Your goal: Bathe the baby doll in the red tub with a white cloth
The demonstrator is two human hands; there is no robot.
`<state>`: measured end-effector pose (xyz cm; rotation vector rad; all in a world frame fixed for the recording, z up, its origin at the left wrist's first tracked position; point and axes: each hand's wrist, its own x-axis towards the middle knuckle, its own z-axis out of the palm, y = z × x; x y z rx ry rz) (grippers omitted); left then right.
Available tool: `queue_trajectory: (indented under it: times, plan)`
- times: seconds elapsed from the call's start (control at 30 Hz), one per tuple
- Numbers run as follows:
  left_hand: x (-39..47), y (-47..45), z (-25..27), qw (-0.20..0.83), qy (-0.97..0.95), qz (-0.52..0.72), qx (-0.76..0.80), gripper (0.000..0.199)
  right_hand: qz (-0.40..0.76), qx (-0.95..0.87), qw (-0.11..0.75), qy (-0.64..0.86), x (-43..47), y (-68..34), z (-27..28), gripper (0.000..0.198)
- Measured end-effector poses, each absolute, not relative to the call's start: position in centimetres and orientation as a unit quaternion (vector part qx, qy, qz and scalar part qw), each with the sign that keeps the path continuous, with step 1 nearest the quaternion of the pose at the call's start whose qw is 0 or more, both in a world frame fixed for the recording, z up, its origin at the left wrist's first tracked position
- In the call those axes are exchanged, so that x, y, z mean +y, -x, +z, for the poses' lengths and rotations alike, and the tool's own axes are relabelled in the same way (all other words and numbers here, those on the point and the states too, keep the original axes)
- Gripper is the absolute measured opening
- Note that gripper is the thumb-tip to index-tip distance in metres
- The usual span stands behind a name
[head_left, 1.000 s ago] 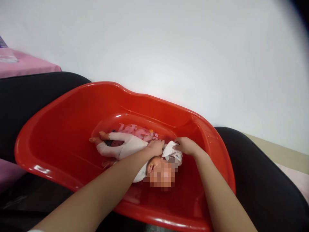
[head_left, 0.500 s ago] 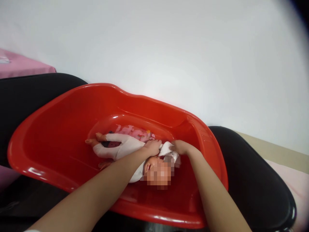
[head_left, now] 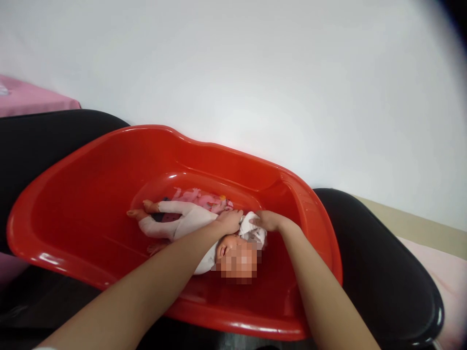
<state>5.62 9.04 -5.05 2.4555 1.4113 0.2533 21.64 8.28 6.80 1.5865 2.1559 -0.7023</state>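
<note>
A red plastic baby tub (head_left: pixel 91 194) lies across black chairs. Inside it a baby doll (head_left: pixel 182 223) in white clothes lies on its back, feet to the left and head toward me. My left hand (head_left: pixel 229 221) rests on the doll's shoulder and grips the white cloth there. My right hand (head_left: pixel 266 221) pinches the white patterned sleeve (head_left: pixel 251 228) beside the doll's head. The two hands nearly touch. A small pink doll (head_left: pixel 200 198) lies at the tub's bottom behind the baby doll.
Black chairs (head_left: pixel 383 272) hold the tub on the left and right. A white wall (head_left: pixel 255 73) stands right behind it. A pink cloth-covered surface (head_left: pixel 32 102) shows at far left, and a strip of beige floor (head_left: pixel 412 223) at right.
My right hand has slid left along the white sleeve toward my left hand. The view has shifted a little, so the tub sits further left in the picture.
</note>
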Motion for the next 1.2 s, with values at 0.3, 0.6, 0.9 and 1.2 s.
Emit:
queue_trajectory:
  times: [0.3, 0.6, 0.9, 1.2]
  plan:
    - [9.1, -5.6, -5.4, 0.123, -0.856, 0.103, 0.491, 0.029, -0.208, 0.784, 0.159, -0.563, 8.4, -22.1, 6.5, 0.029]
    - [9.2, -5.6, -5.4, 0.139, -0.850, 0.097, 0.499, 0.032, -0.210, 0.793, 0.115, -0.561, 8.8, -22.6, 6.6, 0.023]
    - [8.9, -5.5, -4.7, 0.136, -0.854, 0.084, 0.495, 0.030, -0.195, 0.798, 0.081, -0.564, 9.3, -23.1, 6.1, 0.023]
    - [9.0, -5.5, -5.2, 0.118, -0.864, 0.094, 0.480, 0.029, -0.173, 0.770, 0.159, -0.594, 9.3, -23.0, 6.0, 0.026]
